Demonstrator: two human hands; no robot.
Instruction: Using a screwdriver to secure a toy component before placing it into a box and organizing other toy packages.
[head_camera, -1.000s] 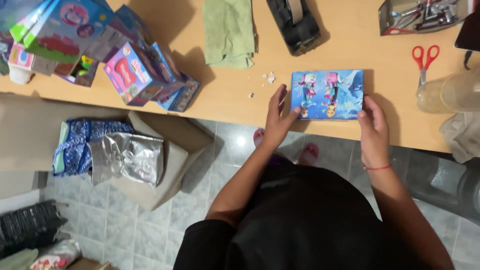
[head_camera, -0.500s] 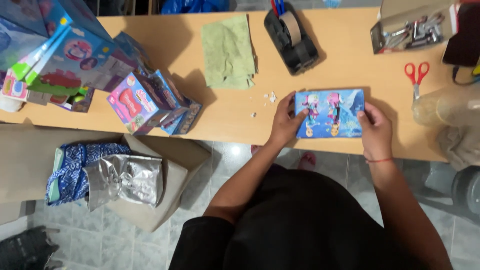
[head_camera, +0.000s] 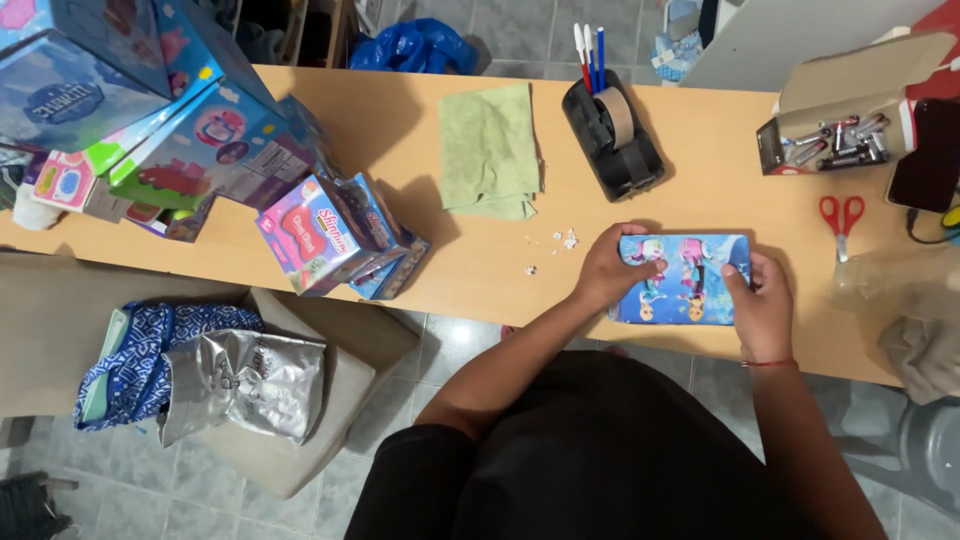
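Both hands grasp a flat blue cartoon-printed box (head_camera: 685, 278) on the wooden surface (head_camera: 480, 270): left hand (head_camera: 612, 270) and right hand (head_camera: 762, 305) each close their grip on one end, near a black tape dispenser (head_camera: 615, 135).

Packages on and below the worktop

A flat blue box (head_camera: 685, 279) lies at the near edge, held between both hands. Colourful toy boxes (head_camera: 330, 235) are piled at the left. An open cardboard box (head_camera: 850, 110) stands far right. A silver foil bag (head_camera: 245, 385) lies on the floor.
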